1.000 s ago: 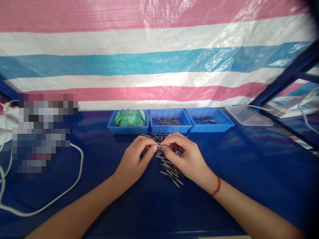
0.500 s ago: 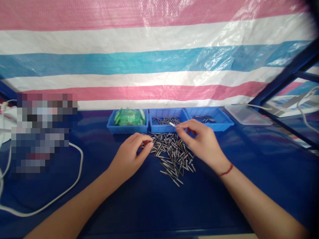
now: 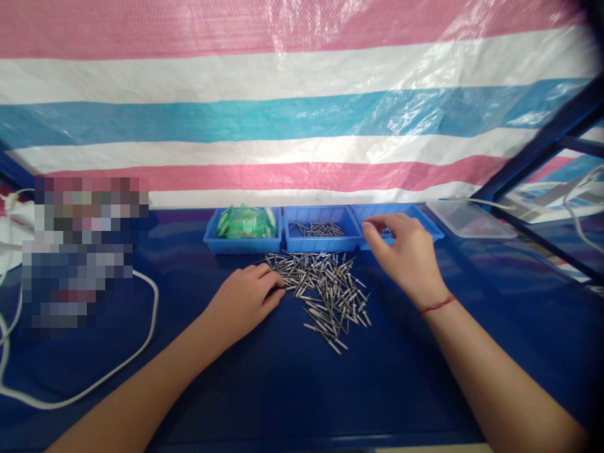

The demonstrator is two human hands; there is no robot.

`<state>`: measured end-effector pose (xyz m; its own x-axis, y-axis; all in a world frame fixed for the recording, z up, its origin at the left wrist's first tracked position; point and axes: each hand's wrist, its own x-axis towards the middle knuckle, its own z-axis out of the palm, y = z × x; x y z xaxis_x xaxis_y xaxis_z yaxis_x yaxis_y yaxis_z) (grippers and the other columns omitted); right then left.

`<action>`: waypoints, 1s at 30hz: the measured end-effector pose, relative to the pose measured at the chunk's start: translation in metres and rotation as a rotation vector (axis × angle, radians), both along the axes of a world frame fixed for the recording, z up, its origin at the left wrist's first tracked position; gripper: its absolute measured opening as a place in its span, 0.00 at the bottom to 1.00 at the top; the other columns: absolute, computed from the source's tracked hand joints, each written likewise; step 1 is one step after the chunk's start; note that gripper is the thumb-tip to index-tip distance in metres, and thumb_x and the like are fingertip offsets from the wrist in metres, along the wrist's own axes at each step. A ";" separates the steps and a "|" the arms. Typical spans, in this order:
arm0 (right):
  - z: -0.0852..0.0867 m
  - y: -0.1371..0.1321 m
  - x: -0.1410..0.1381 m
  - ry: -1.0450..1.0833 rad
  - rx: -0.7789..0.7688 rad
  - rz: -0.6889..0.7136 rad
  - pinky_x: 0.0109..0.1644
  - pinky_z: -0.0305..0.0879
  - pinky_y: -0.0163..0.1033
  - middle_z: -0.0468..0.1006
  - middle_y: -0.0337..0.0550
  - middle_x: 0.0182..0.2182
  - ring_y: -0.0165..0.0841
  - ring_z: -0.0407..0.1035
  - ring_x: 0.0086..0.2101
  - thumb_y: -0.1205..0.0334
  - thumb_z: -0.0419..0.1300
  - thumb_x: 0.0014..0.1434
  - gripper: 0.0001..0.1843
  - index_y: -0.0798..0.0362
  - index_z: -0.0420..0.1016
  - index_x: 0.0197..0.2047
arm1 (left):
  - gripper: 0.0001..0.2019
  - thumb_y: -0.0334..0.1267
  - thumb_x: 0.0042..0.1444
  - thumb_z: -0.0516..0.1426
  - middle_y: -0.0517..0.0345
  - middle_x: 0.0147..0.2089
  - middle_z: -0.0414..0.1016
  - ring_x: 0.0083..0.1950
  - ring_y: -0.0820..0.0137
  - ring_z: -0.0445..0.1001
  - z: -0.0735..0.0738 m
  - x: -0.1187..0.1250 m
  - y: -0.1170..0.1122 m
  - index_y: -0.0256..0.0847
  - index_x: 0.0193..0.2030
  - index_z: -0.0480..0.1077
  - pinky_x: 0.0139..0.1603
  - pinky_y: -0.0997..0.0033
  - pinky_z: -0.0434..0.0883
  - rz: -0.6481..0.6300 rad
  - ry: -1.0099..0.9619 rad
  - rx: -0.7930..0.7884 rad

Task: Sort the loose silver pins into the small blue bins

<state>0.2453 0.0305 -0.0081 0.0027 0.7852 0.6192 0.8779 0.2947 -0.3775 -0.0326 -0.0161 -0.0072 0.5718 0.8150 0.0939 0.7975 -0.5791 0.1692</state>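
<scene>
A loose heap of small metal pins lies on the dark blue table. My left hand rests at the heap's left edge, fingers curled in and touching the pins; what they grip is hidden. My right hand hangs over the right blue tray, fingers bent but apart, with nothing visible in them. That tray holds a few pins. The middle blue tray holds several pins. The left blue tray holds green pieces.
A clear plastic lid lies to the right of the trays. A white cable loops across the table's left side beside a blurred-out patch. A striped tarp hangs behind the trays. A dark blue frame bar runs along the right.
My hands were pinching a pin together over the heap. The right hand has carried a pin back and to the right over the right tray. The left hand sank to the heap's edge.
</scene>
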 end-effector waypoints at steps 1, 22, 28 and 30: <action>0.001 -0.005 -0.007 0.003 0.000 0.062 0.42 0.63 0.44 0.78 0.46 0.31 0.39 0.70 0.34 0.59 0.55 0.60 0.11 0.54 0.77 0.37 | 0.10 0.37 0.64 0.50 0.54 0.40 0.73 0.40 0.66 0.71 0.000 0.001 -0.001 0.40 0.40 0.72 0.41 0.66 0.65 -0.002 0.011 -0.007; 0.001 -0.051 -0.073 0.169 -0.358 0.763 0.39 0.62 0.40 0.74 0.40 0.27 0.32 0.66 0.31 0.64 0.53 0.64 0.11 0.52 0.71 0.30 | 0.04 0.35 0.62 0.54 0.61 0.39 0.76 0.42 0.71 0.73 0.003 0.017 -0.015 0.43 0.43 0.67 0.46 0.70 0.66 0.085 -0.596 0.068; 0.001 -0.055 -0.075 0.286 -0.336 0.751 0.39 0.64 0.39 0.76 0.41 0.29 0.32 0.68 0.33 0.64 0.54 0.64 0.09 0.51 0.73 0.33 | 0.06 0.38 0.57 0.58 0.62 0.35 0.75 0.34 0.73 0.73 -0.004 0.022 -0.016 0.42 0.41 0.70 0.37 0.74 0.69 0.233 -0.858 -0.156; 0.000 -0.055 -0.075 0.300 -0.334 0.751 0.39 0.64 0.39 0.76 0.40 0.29 0.32 0.68 0.33 0.64 0.55 0.63 0.08 0.51 0.73 0.33 | 0.05 0.39 0.58 0.57 0.62 0.34 0.74 0.34 0.73 0.72 -0.004 0.022 -0.016 0.41 0.38 0.71 0.36 0.75 0.68 0.227 -0.863 -0.171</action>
<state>0.1702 -0.0243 -0.0082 -0.4620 0.7852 0.4123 0.3461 0.5877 -0.7313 -0.0110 -0.0321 -0.0116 0.1824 0.9418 0.2824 0.4456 -0.3352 0.8301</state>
